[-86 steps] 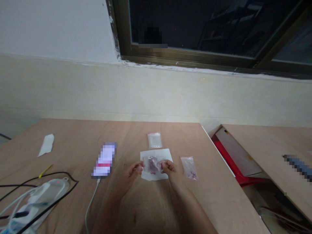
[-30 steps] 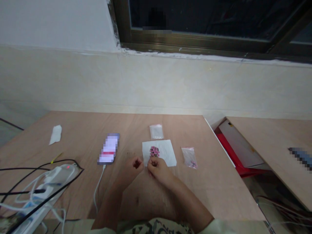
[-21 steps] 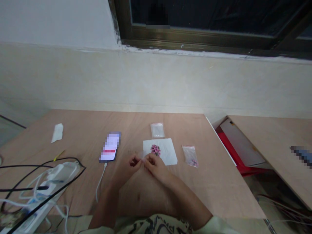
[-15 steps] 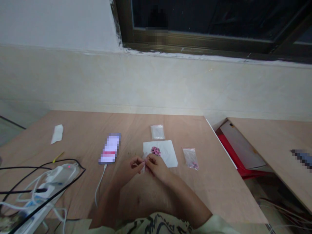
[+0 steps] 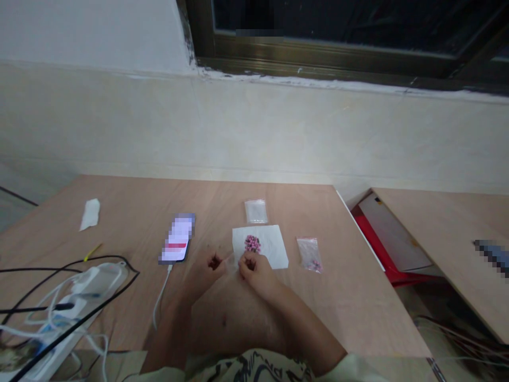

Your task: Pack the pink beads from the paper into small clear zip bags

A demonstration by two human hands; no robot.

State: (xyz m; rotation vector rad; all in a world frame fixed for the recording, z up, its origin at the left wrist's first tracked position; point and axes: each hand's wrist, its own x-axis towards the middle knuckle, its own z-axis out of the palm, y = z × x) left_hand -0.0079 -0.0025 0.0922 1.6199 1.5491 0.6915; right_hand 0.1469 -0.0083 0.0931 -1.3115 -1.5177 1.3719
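My left hand (image 5: 209, 273) is closed in a pinch above the table, just left of a white sheet of paper (image 5: 276, 246). My right hand (image 5: 257, 271) pinches too, over the paper's lower left edge. A small gap parts the two hands, with something faint and pale near the fingertips, too thin to make out. Just beyond my right fingers, a cluster of small pink and dark bead-like pieces (image 5: 252, 243) lies on the paper. To the right is a clear plastic bag (image 5: 309, 254) with a few pink pieces in its lower corner.
Behind the paper lies another small clear bag (image 5: 256, 211). A phone (image 5: 177, 239) with a white charging cable (image 5: 158, 297) rests to the left. A power strip (image 5: 89, 286) with tangled cords fills the near left. A white scrap (image 5: 90, 214) lies far left.
My hands have moved apart from fingertips touching, the left hand going left and the right slightly right. The camera view has tilted down a little.
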